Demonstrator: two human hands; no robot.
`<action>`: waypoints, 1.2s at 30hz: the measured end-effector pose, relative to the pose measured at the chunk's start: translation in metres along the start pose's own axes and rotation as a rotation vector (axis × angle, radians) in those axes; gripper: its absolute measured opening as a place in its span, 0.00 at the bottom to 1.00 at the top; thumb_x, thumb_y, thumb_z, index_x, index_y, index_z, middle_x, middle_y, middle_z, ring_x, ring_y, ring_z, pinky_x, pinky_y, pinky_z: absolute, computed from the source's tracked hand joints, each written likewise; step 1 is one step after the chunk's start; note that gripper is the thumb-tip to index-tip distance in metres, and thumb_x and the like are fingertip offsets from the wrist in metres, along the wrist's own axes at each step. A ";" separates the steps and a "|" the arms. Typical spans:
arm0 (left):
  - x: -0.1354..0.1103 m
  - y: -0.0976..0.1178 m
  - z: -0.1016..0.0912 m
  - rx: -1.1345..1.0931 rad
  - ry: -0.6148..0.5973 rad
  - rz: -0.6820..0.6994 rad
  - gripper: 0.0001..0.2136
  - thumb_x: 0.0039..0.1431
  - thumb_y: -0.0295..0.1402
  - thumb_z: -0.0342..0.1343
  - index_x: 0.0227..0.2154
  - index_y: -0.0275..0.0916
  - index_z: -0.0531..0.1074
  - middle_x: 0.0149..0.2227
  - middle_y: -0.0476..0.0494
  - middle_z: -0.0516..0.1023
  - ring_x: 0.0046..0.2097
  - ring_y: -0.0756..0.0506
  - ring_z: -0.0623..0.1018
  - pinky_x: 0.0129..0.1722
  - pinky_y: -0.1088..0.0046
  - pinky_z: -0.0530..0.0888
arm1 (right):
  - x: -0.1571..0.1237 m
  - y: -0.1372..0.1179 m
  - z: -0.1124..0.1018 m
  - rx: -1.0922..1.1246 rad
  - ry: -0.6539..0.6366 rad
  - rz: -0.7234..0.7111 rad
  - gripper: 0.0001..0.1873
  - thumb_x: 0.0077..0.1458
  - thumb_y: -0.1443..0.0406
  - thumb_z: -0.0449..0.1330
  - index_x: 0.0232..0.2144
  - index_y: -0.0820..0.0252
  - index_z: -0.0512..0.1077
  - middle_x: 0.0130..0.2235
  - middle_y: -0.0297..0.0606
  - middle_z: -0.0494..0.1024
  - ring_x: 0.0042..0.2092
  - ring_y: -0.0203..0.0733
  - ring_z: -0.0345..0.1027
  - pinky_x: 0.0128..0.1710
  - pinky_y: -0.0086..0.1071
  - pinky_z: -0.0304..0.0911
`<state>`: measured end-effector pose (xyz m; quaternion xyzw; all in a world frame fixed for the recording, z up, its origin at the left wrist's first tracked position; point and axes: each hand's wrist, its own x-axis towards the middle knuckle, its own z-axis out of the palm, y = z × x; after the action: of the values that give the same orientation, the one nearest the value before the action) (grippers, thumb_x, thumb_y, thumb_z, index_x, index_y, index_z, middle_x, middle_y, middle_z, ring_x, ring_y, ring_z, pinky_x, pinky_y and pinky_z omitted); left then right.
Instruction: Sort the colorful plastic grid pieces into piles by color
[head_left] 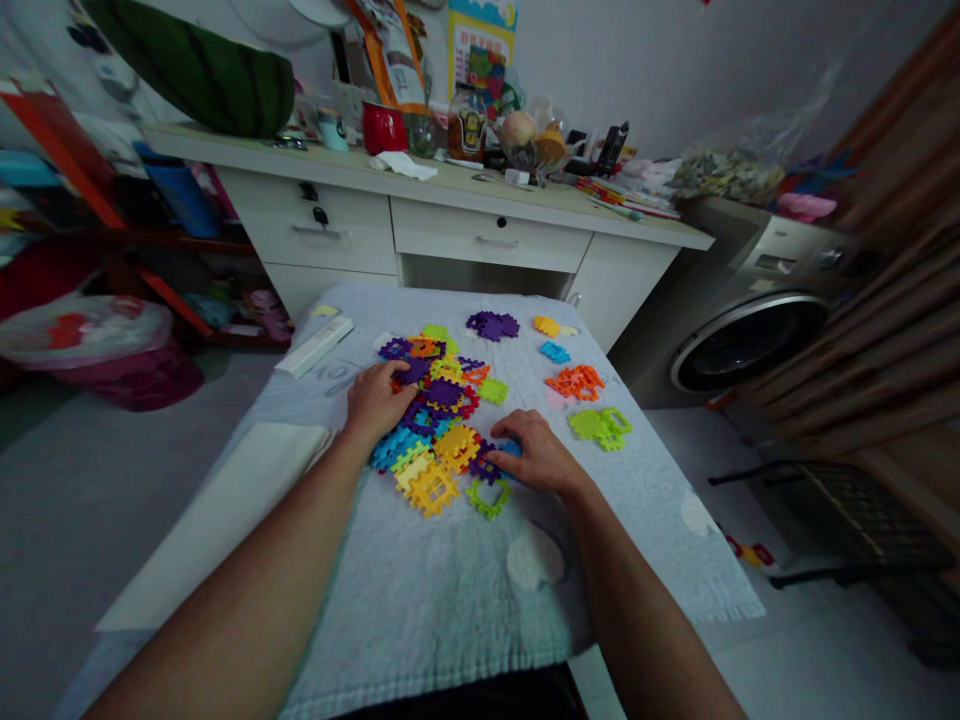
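Observation:
A heap of toothed plastic building pieces in several colours, among them a yellow window-shaped piece (433,489), lies on the cloth-covered table. My left hand (375,400) is at the heap's left side, thumb and fingers closed on a purple piece (412,371). At the right edge of the heap, my right hand (541,455) has its thumb and fingers around a blue piece (511,447), partly hidden by them. A green frame piece (488,498) lies just below that hand. Apart from the heap are purple pieces (493,325), orange-red pieces (576,382) and green pieces (600,427).
A yellow piece (547,326) and a small blue piece (555,352) lie at the table's far right. A long white box (315,347) rests at the far left. Behind stands a white desk (450,225); a washing machine (720,290) is to the right.

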<state>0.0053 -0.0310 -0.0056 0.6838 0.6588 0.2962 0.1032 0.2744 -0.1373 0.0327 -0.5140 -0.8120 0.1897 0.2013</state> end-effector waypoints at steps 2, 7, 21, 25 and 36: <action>0.000 0.001 -0.001 0.002 0.007 -0.005 0.16 0.55 0.39 0.56 0.46 0.44 0.73 0.50 0.43 0.76 0.54 0.38 0.72 0.55 0.59 0.67 | 0.001 -0.002 0.003 0.004 -0.026 0.004 0.13 0.53 0.59 0.65 0.40 0.60 0.75 0.41 0.40 0.77 0.44 0.44 0.66 0.48 0.38 0.56; -0.001 0.004 -0.002 0.002 0.000 -0.013 0.16 0.54 0.39 0.56 0.47 0.44 0.72 0.50 0.43 0.76 0.54 0.38 0.72 0.55 0.59 0.67 | 0.003 -0.001 0.005 0.079 -0.038 0.031 0.09 0.52 0.68 0.63 0.38 0.59 0.75 0.37 0.36 0.78 0.41 0.40 0.68 0.46 0.35 0.57; 0.000 0.000 0.000 -0.002 0.007 0.003 0.16 0.55 0.39 0.56 0.47 0.44 0.73 0.50 0.43 0.76 0.53 0.38 0.72 0.55 0.58 0.67 | 0.009 0.015 0.014 0.324 0.370 0.268 0.10 0.51 0.66 0.56 0.37 0.60 0.73 0.32 0.35 0.74 0.30 0.37 0.65 0.32 0.30 0.61; 0.000 0.000 0.000 0.005 0.002 0.008 0.16 0.55 0.39 0.56 0.47 0.44 0.73 0.50 0.43 0.76 0.53 0.37 0.72 0.54 0.58 0.67 | 0.012 0.022 0.015 0.316 0.480 0.339 0.09 0.50 0.63 0.58 0.35 0.59 0.73 0.31 0.34 0.74 0.27 0.36 0.62 0.29 0.30 0.59; -0.003 0.005 -0.004 0.000 -0.004 -0.006 0.16 0.55 0.38 0.55 0.47 0.44 0.72 0.50 0.42 0.76 0.54 0.37 0.72 0.55 0.58 0.67 | 0.093 0.038 0.003 0.850 0.532 0.508 0.13 0.46 0.66 0.60 0.38 0.58 0.67 0.26 0.25 0.66 0.21 0.31 0.65 0.18 0.24 0.59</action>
<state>0.0073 -0.0350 -0.0008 0.6825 0.6606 0.2946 0.1055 0.2651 -0.0382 0.0227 -0.5971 -0.4361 0.4065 0.5367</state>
